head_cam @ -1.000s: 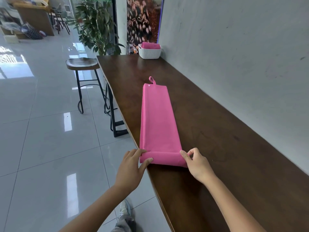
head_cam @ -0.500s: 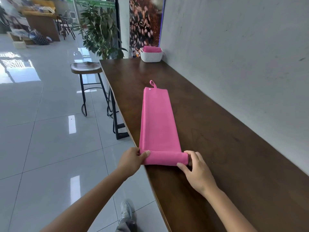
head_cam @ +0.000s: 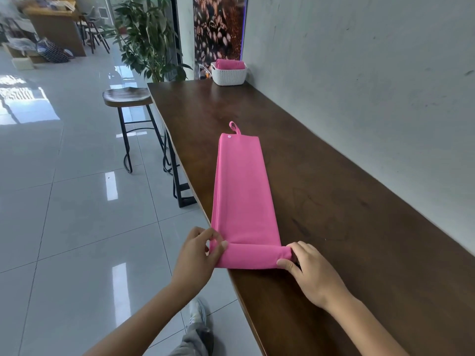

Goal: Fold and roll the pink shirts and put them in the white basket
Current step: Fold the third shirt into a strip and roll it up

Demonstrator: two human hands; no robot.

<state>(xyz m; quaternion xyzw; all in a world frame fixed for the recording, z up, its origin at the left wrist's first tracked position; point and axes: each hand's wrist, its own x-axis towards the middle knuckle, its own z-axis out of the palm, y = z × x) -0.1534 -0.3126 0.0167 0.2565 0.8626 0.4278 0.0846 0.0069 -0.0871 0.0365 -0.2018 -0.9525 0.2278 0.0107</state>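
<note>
A: One long desk [head_cam: 334, 227] carries everything here, dark wood running along the wall. On it lies the pink shirt [head_cam: 243, 191], folded into a narrow strip, its near end at the desk's front edge and its hanging loop pointing toward the far end. Well apart, at the far corner against the wall, sits the white basket [head_cam: 229, 74] with a pink roll already inside.

B: And the roll itself?

A: Just started. A short, fat turn sits across the near end of the strip. The left hand [head_cam: 196, 255] pinches the roll's left end, thumb and fingers curled onto the cloth. The right hand [head_cam: 311, 268] has the same kind of grip on the right end, fingers wrapped at the roll's edge.

B: So how should the rolling go, in your view?

A: I'd judge the main thing is keeping both ends level, so the roll travels straight up the strip rather than coning to one side. Firm, even pressure should keep it tight. The left side hangs close to the desk's edge, so that hand has less support beneath it and could let the layers slip.

B: Anything small to watch?

A: The loop at the far end; tuck it in as the roll closes.
</note>
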